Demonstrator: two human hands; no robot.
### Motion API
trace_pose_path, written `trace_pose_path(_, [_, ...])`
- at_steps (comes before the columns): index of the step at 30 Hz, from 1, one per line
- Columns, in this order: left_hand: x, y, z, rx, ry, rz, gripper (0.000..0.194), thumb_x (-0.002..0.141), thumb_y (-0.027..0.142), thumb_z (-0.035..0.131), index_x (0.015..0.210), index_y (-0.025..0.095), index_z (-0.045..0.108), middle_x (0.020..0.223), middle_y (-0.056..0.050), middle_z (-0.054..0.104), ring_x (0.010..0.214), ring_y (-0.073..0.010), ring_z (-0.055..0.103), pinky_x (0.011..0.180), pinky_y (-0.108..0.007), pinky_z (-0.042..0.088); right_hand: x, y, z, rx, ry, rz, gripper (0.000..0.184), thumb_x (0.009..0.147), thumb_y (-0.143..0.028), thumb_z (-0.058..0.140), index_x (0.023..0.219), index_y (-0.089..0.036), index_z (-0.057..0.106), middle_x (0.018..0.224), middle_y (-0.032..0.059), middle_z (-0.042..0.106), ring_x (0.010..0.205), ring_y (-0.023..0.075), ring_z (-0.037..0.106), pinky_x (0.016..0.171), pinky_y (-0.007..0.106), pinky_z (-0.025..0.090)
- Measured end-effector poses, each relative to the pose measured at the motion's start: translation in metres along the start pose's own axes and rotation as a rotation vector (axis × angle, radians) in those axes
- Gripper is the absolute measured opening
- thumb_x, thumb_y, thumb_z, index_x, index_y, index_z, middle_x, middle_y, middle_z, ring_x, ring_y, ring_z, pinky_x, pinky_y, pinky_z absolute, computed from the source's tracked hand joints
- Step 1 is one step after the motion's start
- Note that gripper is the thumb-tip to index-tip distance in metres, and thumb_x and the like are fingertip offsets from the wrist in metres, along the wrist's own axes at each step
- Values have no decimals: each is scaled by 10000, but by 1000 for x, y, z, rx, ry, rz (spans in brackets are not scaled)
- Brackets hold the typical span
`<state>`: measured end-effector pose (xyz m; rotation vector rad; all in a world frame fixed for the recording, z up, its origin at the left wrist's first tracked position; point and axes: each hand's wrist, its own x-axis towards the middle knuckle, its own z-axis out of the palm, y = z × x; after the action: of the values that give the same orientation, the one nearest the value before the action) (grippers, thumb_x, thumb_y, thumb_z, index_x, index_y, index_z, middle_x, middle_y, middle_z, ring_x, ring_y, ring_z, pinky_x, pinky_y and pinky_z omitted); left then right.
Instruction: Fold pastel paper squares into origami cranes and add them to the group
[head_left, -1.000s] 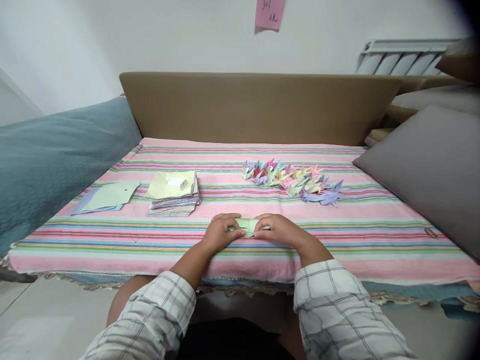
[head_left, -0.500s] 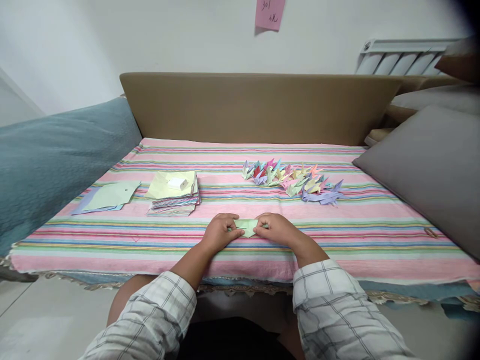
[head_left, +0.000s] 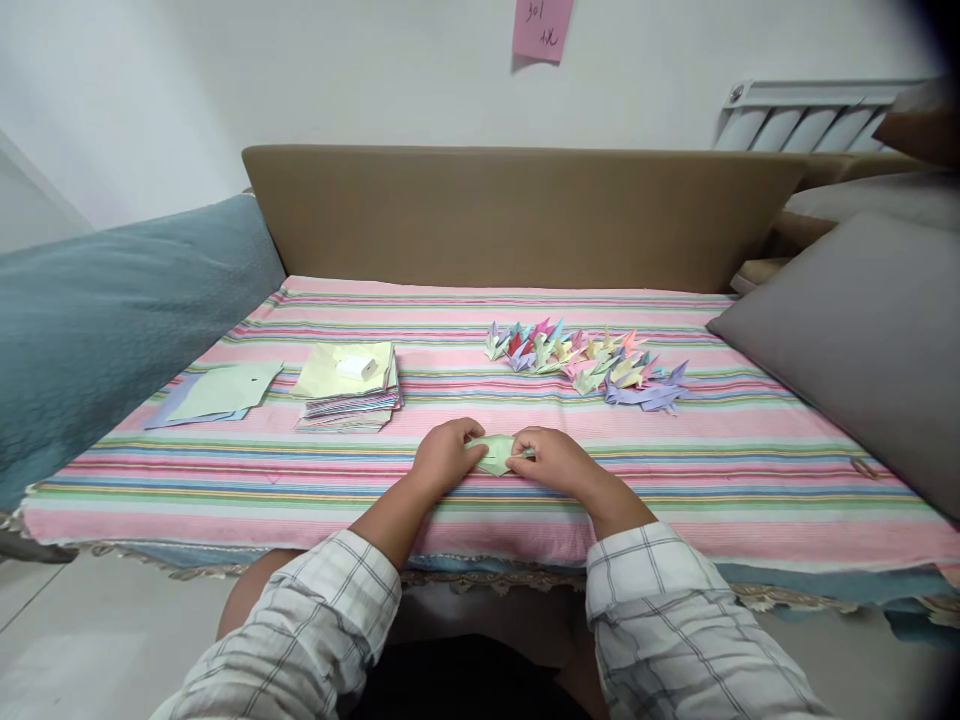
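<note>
A small folded piece of light green paper lies low over the striped cloth, between my two hands. My left hand pinches its left end, thumb in front and fingers behind. At the right end, my right hand grips the paper between thumb and curled fingers. Both ends of the paper are partly hidden by the fingers. Beyond my right hand stand several folded paper cranes in many colours. Ahead of my left hand is a stack of square paper, with a small white block on top.
Loose green and purple sheets lie at the left by a blue armrest. A striped cloth covers the seat. A brown backrest rises behind. A grey cushion leans at the right, near a small brown object.
My left hand has shifted slightly upward and turned over its end of the green paper. My right hand has barely moved and keeps its grip. More of the paper's middle shows between the hands.
</note>
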<state>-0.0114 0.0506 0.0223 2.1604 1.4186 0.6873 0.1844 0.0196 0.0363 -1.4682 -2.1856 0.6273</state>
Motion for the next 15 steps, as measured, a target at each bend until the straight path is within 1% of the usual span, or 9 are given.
trace_pose_path(2, [2,1,-1,85,-17,8,116,706,207,594,810,216,645,809,-10,687,751,-186,620,657,-278,449,0,0,0,4,-2,0,87,736,-257,586,683,-194,615,762,10,625,726,146,540,641,234,364])
trace_pose_path(6, [2,1,-3,114,-32,21,120,702,172,584,769,207,676,749,-6,677,691,-172,612,611,-260,437,-2,-2,-1,9,-8,-6,99,744,-263,578,677,-196,607,755,9,620,717,143,537,626,228,359])
trace_pose_path(9, [2,0,-6,132,-78,70,116,724,191,578,745,211,690,753,-7,683,712,-171,623,643,-257,459,-3,-3,-2,15,-5,-11,100,748,-262,573,679,-201,611,752,7,621,721,145,541,626,229,361])
trace_pose_path(10, [2,-1,-7,130,-86,95,125,742,214,575,777,214,695,796,-12,693,754,-176,632,684,-264,472,-3,-3,-2,16,-6,-14,97,748,-262,574,684,-202,615,756,8,624,726,147,544,631,231,364])
trace_pose_path(12, [1,0,-9,120,-72,174,200,790,290,564,926,214,688,984,-39,696,923,-200,629,826,-302,476,-3,-2,-2,17,-9,-27,96,749,-263,576,693,-203,624,765,10,630,739,152,551,645,236,372])
trace_pose_path(14, [0,2,-9,114,-56,296,367,800,391,580,1112,204,624,1213,-82,612,1131,-234,546,981,-366,407,-3,0,-1,11,-11,-47,91,749,-251,573,696,-205,631,772,12,636,752,155,557,659,242,377])
trace_pose_path(15, [-1,3,-8,120,-61,355,464,783,435,603,1181,199,581,1289,-100,555,1204,-251,491,1031,-399,361,-2,1,0,8,-11,-56,85,745,-238,572,695,-206,632,773,12,639,757,156,560,667,244,380])
